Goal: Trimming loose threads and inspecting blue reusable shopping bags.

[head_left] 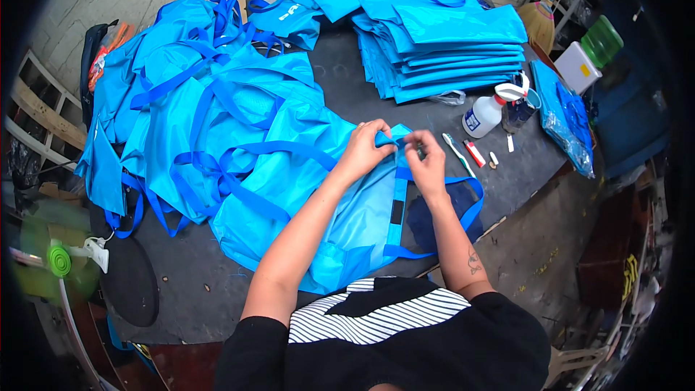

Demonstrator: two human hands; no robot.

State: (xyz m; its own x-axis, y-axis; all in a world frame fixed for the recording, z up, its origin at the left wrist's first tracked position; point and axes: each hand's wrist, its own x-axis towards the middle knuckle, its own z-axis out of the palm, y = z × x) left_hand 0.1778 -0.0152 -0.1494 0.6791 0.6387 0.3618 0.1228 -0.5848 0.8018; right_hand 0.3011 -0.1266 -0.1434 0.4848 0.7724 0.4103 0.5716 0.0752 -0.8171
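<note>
Two hands [364,150] [428,166] at a blue bag [362,221], right hold uncertain.

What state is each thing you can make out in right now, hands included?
Blue fabric bag with darker straps: spread out, unfolded
Left hand: pinching the bag's edge
Right hand: fingers curled at the same edge, grip unclear
Stacked blue fabric bags: folded flat
Heaped blue fabric bags: loose, unfolded
White plastic spray bottle with red collar: standing
Green-and-white plastic toothbrush: lying down
Round green fan: blades blurred, probably spinning
</note>
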